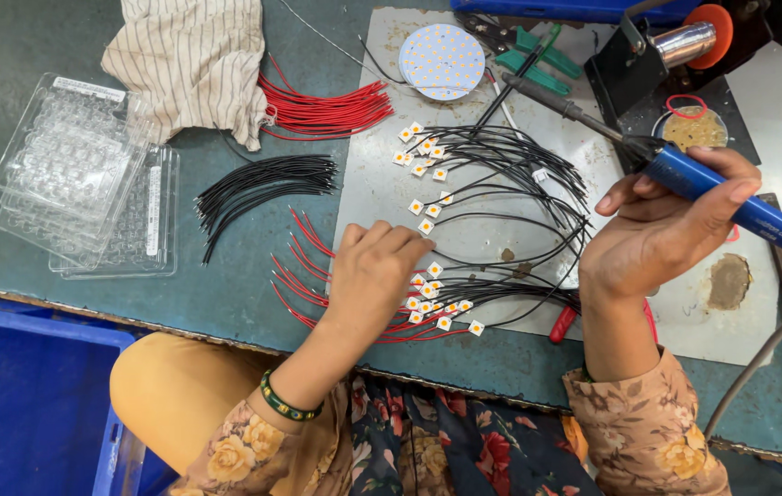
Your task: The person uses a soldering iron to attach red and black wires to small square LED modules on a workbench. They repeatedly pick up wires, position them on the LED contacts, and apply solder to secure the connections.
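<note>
Floral sleeves and a yellow lap fill the bottom of the frame, nearest the lens. Above them runs the counter (253,294), dark green, with a grey work mat (372,197) across its middle and a blue bin (33,404) at lower left.

Right hand (662,230), right of centre, is closed round the blue handle of a soldering iron (685,179). Iron's long axis slants from lower right up toward upper centre, tip aimed away from the body, well apart from the chips.

Left hand (372,271), lower centre, fingers curled down and narrow, fingertips pressing among small white LED chips (432,280) with red wires (303,266) and black wires (519,220) attached. Chips lie just right of and below the fingertips; left hand is far nearer to them than the right.

Upper frame: striped cloth (193,60), bundle of loose red leads (326,110), round LED board (442,62). Clear plastic trays (88,174) sit at left.
</note>
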